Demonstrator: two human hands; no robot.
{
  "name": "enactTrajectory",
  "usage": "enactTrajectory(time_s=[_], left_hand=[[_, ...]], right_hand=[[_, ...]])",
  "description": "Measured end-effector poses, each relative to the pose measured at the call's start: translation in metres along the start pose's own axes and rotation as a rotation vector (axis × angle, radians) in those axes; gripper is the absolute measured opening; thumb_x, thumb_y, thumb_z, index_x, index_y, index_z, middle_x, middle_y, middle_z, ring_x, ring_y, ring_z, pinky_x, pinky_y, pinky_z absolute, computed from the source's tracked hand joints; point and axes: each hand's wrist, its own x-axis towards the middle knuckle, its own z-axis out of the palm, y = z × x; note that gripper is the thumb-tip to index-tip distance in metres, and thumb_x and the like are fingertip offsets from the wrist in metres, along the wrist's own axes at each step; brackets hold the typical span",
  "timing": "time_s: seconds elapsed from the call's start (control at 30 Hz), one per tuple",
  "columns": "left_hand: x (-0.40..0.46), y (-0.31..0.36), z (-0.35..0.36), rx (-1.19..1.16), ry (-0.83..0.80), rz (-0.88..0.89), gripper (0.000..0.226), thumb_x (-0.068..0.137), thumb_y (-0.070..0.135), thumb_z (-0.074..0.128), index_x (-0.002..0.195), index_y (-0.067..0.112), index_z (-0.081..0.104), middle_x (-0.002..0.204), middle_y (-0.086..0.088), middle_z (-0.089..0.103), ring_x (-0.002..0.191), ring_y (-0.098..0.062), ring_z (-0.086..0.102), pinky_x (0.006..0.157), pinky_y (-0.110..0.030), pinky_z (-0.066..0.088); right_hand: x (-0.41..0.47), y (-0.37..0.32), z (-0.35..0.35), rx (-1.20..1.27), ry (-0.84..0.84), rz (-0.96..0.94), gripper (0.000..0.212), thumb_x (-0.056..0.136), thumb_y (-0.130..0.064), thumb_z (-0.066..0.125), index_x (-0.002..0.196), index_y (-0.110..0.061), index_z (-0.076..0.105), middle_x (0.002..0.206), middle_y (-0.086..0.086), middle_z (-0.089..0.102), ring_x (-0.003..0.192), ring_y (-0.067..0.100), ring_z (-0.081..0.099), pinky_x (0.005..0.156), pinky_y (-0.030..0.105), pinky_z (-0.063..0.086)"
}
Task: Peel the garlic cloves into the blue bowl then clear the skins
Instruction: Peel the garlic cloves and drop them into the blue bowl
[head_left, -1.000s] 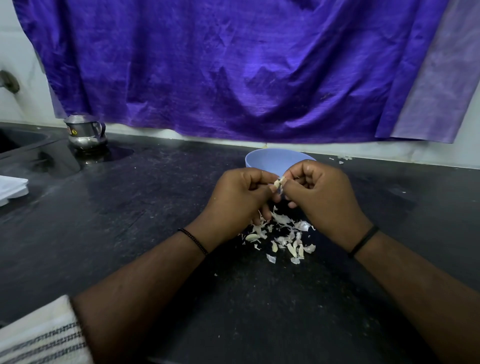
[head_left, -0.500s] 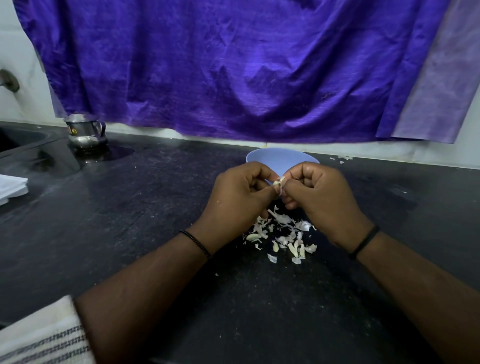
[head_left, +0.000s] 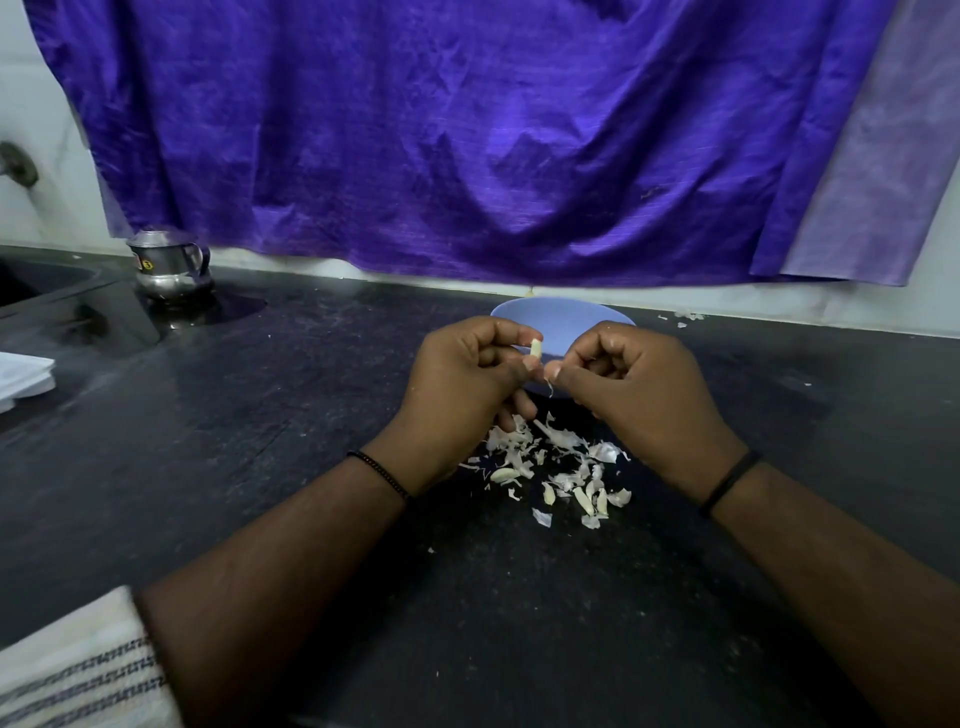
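Note:
My left hand (head_left: 462, 384) pinches a small pale garlic clove (head_left: 535, 347) between thumb and forefinger, held just in front of the blue bowl (head_left: 563, 317). A thin strip of skin (head_left: 549, 387) hangs from the pinched fingertips of my right hand (head_left: 644, 395), a short gap from the clove. Both hands hover above a heap of garlic skins and cloves (head_left: 558, 470) on the black counter (head_left: 260, 467). The bowl's inside is mostly hidden by my hands.
A small steel pot (head_left: 169, 265) stands at the back left beside a dark sink (head_left: 31, 283). A purple cloth (head_left: 467, 140) hangs on the wall behind. White folded items (head_left: 23, 374) lie at the left edge. A few skin bits (head_left: 685, 316) lie at the back right.
My hands have parted slightly: the right hand has pulled a strip of skin off the clove, which now shows bare in my left fingers.

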Motion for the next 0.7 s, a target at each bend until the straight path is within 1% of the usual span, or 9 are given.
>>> enactTrajectory(time_s=[0.03,0.1,0.23,0.3,0.4,0.47,0.53,0.63,0.7], left_hand=[[0.0001,0.0003,0.0002,0.001,0.000,-0.001,0.015,0.092,-0.004,0.062,0.107,-0.004,0.064,0.064,-0.010,0.064,0.036,-0.006,0.054,0.033,-0.013,0.033],[0.0007,-0.0001,0.0004,0.005,0.005,0.000,0.015,0.091,-0.005,0.064,0.106,-0.003,0.064,0.067,-0.014,0.065,0.037,-0.008,0.054,0.033,-0.014,0.034],[0.0010,-0.0008,0.0002,0.007,0.009,-0.008,0.013,0.089,-0.003,0.066,0.103,-0.001,0.067,0.074,-0.018,0.072,0.042,-0.014,0.060,0.034,-0.017,0.037],[0.0012,-0.0021,-0.0001,0.008,0.003,-0.011,0.012,0.090,-0.002,0.065,0.102,0.000,0.068,0.074,-0.013,0.073,0.046,-0.017,0.063,0.036,-0.021,0.043],[0.0011,-0.0035,0.0006,-0.009,-0.010,-0.022,0.011,0.091,-0.002,0.065,0.101,0.000,0.069,0.078,-0.017,0.073,0.052,-0.023,0.066,0.041,-0.026,0.051],[0.0000,-0.0037,0.0020,-0.010,-0.022,-0.031,0.011,0.091,-0.002,0.065,0.101,-0.002,0.069,0.079,-0.018,0.074,0.054,-0.024,0.067,0.043,-0.028,0.052],[-0.0009,-0.0040,0.0033,-0.006,-0.037,-0.033,0.010,0.091,-0.001,0.065,0.100,-0.002,0.069,0.076,-0.015,0.074,0.054,-0.023,0.068,0.045,-0.029,0.052],[-0.0008,-0.0062,0.0046,0.014,-0.040,-0.033,0.009,0.090,0.000,0.066,0.098,-0.001,0.070,0.071,-0.009,0.074,0.055,-0.023,0.069,0.046,-0.031,0.053],[-0.0006,-0.0084,0.0053,0.031,-0.038,-0.026,0.007,0.090,0.000,0.066,0.095,-0.001,0.071,0.069,-0.010,0.073,0.055,-0.023,0.070,0.046,-0.030,0.053]], right_hand=[[0.0005,0.0001,0.0006,0.000,-0.002,-0.003,0.016,0.080,-0.025,0.081,0.074,-0.018,0.068,0.066,0.001,0.068,0.057,0.008,0.057,0.054,0.029,0.048],[0.0009,-0.0001,0.0015,0.013,-0.002,0.006,0.013,0.078,-0.020,0.083,0.080,-0.020,0.070,0.070,-0.002,0.070,0.061,0.005,0.060,0.059,0.020,0.050],[-0.0005,-0.0031,0.0013,-0.002,0.010,-0.020,0.003,0.086,-0.017,0.075,0.083,-0.018,0.076,0.073,-0.008,0.073,0.065,-0.002,0.064,0.062,0.012,0.047],[-0.0014,-0.0042,0.0013,-0.022,0.017,-0.029,0.006,0.087,-0.017,0.073,0.083,-0.017,0.078,0.074,-0.009,0.074,0.066,-0.001,0.066,0.062,0.013,0.048],[-0.0013,-0.0052,0.0020,-0.050,0.040,-0.013,0.004,0.084,-0.018,0.076,0.082,-0.018,0.079,0.072,-0.011,0.074,0.067,0.002,0.068,0.063,0.017,0.052],[-0.0018,-0.0052,0.0027,-0.072,0.057,0.000,0.004,0.083,-0.019,0.077,0.079,-0.020,0.079,0.070,-0.011,0.073,0.065,0.003,0.068,0.061,0.020,0.054],[-0.0024,-0.0051,0.0029,-0.096,0.071,0.000,0.006,0.082,-0.020,0.079,0.076,-0.021,0.078,0.068,-0.011,0.073,0.064,0.004,0.068,0.060,0.023,0.055],[-0.0037,-0.0063,0.0039,-0.152,0.083,-0.028,0.007,0.082,-0.020,0.077,0.075,-0.021,0.078,0.067,-0.013,0.072,0.063,0.002,0.067,0.059,0.023,0.054],[-0.0044,-0.0067,0.0053,-0.169,0.095,-0.035,0.007,0.080,-0.022,0.078,0.073,-0.021,0.078,0.066,-0.013,0.071,0.061,0.002,0.066,0.058,0.021,0.053]])
